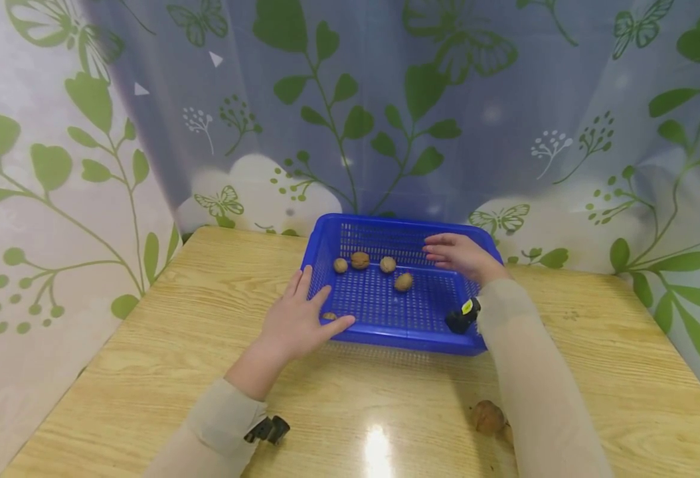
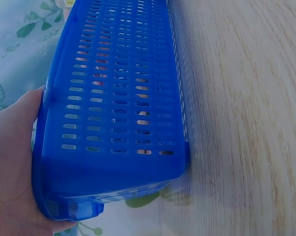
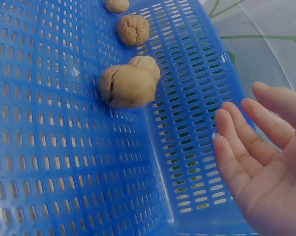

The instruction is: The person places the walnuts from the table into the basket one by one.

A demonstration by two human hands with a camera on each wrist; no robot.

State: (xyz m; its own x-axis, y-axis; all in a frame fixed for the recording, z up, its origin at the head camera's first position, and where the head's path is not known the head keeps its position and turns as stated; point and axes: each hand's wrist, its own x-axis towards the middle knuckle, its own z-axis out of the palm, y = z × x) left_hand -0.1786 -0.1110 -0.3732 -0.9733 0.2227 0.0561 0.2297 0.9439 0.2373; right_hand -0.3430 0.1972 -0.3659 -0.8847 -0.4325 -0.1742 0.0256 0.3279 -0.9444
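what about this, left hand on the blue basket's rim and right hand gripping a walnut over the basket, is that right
One thing is wrong: the right hand grips no walnut. The right wrist view shows it empty, clear of the walnuts. It is over the blue basket, and the left hand is on the rim, as you say.

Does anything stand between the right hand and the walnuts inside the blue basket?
Nothing visible does. The right hand is over the blue basket and holds nothing; the nearest walnut lies on the basket's floor. Both the head and right wrist views show only open space between them.
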